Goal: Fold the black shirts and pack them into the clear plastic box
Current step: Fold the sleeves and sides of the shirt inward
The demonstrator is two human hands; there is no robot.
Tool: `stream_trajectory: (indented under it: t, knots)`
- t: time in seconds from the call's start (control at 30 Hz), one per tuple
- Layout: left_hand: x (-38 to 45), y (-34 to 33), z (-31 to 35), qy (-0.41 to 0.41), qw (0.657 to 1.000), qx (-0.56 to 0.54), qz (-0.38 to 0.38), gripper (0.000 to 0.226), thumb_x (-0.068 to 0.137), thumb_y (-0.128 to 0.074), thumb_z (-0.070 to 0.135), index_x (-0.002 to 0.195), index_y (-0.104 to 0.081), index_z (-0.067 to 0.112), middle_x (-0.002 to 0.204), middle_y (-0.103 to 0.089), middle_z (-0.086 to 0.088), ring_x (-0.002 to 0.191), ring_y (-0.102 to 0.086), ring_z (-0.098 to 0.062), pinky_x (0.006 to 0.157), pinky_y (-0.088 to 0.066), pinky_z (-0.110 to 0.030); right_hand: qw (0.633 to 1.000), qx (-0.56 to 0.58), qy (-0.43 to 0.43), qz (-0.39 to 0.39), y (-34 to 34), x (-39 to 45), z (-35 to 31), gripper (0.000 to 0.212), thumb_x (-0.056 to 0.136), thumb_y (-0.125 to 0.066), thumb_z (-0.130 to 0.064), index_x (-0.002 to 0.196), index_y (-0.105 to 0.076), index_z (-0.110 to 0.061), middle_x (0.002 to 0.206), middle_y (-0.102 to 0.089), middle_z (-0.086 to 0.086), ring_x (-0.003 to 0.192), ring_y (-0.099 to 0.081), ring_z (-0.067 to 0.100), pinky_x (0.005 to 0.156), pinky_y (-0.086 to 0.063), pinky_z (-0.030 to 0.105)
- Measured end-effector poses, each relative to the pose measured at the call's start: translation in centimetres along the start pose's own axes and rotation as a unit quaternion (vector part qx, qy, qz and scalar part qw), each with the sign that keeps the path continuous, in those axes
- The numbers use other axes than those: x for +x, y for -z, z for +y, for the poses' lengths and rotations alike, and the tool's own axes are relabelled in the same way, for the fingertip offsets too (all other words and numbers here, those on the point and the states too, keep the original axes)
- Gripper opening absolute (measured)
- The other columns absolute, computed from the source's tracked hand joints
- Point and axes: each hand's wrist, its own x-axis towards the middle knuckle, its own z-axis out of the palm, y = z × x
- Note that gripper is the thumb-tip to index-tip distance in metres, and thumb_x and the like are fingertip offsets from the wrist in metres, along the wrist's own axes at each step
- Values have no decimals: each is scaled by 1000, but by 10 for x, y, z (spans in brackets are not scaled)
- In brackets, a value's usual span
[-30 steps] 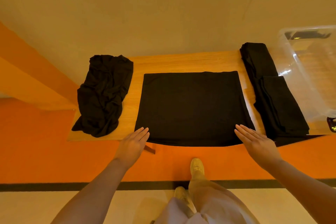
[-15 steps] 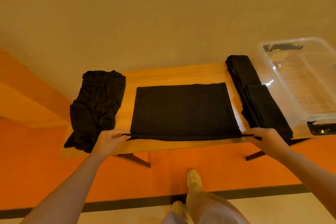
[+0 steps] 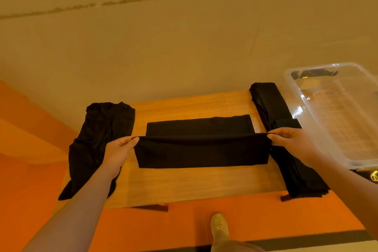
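Head cam has both hands, left hand (image 3: 119, 150) and right hand (image 3: 291, 142), pinching the black shirt's (image 3: 201, 153) lifted near edge mid-worktop (image 3: 200, 184), so uneven pulling probably skews the fold.

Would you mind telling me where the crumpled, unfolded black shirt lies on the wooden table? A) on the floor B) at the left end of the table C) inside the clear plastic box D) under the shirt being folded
B: the crumpled shirt lies at the left end of the wooden table, beside the left hand, apart from the shirt being folded and far from the clear plastic box on the right.
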Motion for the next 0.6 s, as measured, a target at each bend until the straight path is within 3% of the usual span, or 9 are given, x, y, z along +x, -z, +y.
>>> stream_trajectory:
  t: [0.27,0.4,0.5,0.6]
  knots:
    - [57,-32,51,-30,997,12,64,35,85,-71,27,116,-69,11,112,-67,-3,112,-59,-19,102,-45,-40,998,-15,-1,61,-1,84,-49,8,86,-69,-20,91,-71,-14,87,-71,3,81,-68,12,67,-45,15]
    - [76,-51,77,-25,993,17,118,32,87,-70,28,113,-70,10,100,-68,-3,103,-62,-19,92,-48,-32,996,0,-21,88,-6,124,-64,7,86,-70,-26,85,-70,-19,87,-71,2,86,-68,16,75,-52,24]
    - [72,-70,91,-40,991,40,124,28,89,-68,30,109,-70,11,94,-66,2,92,-60,-12,82,-45,-25,997,3,-27,74,-17,136,-70,12,86,-70,-30,91,-72,-19,87,-71,1,86,-67,17,84,-54,34]
    - [54,-93,101,-59,992,46,103,22,88,-68,32,102,-72,15,86,-65,8,87,-61,-7,78,-47,-21,998,21,-29,44,-36,128,-76,12,87,-68,-28,92,-71,-18,87,-70,-1,87,-66,14,86,-53,34]
